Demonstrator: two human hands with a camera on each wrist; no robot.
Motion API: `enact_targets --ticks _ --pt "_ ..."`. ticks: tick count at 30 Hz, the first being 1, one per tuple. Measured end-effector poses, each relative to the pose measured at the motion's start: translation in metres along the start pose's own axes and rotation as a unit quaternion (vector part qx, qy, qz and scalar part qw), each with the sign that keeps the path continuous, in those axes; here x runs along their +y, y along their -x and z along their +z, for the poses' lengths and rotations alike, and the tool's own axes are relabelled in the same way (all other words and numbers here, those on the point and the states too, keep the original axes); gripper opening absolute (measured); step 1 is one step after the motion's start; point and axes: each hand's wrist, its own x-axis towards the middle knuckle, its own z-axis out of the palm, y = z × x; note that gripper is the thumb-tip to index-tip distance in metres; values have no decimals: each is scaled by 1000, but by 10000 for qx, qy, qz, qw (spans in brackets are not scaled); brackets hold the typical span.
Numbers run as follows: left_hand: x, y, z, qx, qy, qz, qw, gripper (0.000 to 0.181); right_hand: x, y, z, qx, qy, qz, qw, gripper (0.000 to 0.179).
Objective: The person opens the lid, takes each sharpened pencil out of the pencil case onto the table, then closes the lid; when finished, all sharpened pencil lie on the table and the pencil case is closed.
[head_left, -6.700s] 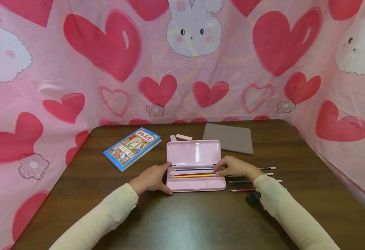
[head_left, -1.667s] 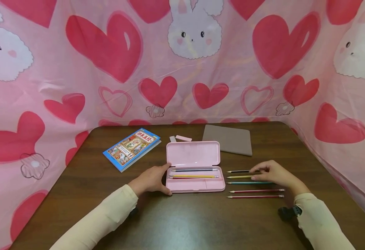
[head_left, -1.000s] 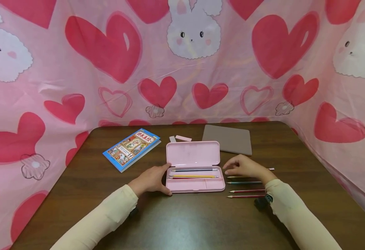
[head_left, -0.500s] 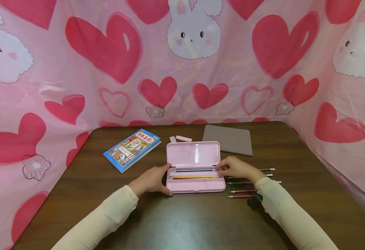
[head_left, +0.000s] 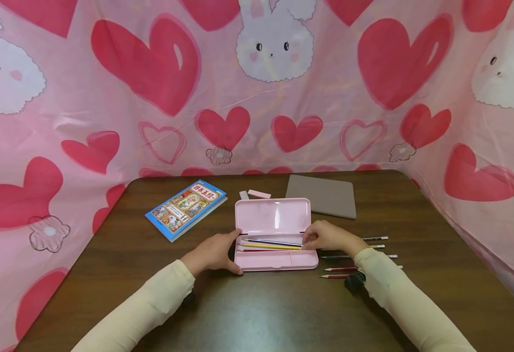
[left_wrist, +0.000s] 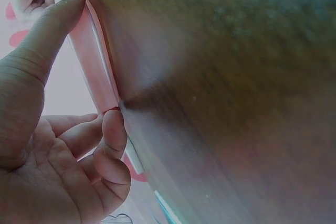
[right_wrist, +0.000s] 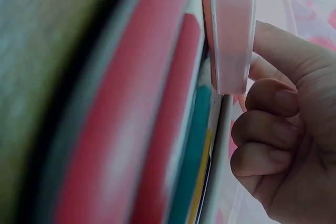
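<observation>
An open pink pencil case (head_left: 263, 261) lies on the table, lid tilted back. My left hand (head_left: 213, 252) holds its left end, thumb at the front edge and fingers at the back. The left wrist view shows the thumb (left_wrist: 50, 30) along the case wall. My right hand (head_left: 327, 235) reaches into the right side and pinches the ends of a dark blue pencil (head_left: 270, 241) and a yellow pencil (head_left: 270, 247), which converge at the fingertips. A red pencil (head_left: 261, 251) lies below them in the same compartment. Curled right fingers (right_wrist: 262, 129) show beside the case in the right wrist view.
Several pencils lie in a row right of the case, among them a red pencil (head_left: 333, 276) and a teal pencil (head_left: 333, 256). Behind are a grey notebook (head_left: 323, 195), a pink eraser (head_left: 259, 194) and a blue-bordered book (head_left: 186, 208).
My right hand has moved left from over the loose pencils into the case. The blue and yellow pencils inside have swung together at their right ends. My left hand stays put.
</observation>
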Motion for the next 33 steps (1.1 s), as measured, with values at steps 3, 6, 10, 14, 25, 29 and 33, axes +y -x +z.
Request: enact_targets --ticks 3,6,10,14,25,29,33 --pt "-1 -1 0 21 -26 73 10000 104 0 -2 1 -109 -58 56 9999 8" --pt "-1 -1 0 30 -32 91 9999 103 0 -3 0 -239 -181 176 9994 9" --pt "-2 -2 1 16 9 84 10000 104 1 -4 -2 -386 -297 223 9986 11" --pt "-2 -2 2 32 20 80 10000 105 0 -2 -3 -383 -183 83 9991 12" --pt "-3 -2 1 79 -37 65 9999 105 1 9 -7 241 -182 -166 9994 7" --pt "-3 -2 1 76 -26 78 9999 105 5 16 -9 463 -257 -197 9984 6" --pt "-4 -2 2 86 -33 78 9999 105 11 25 -12 625 -172 -106 9978 6"
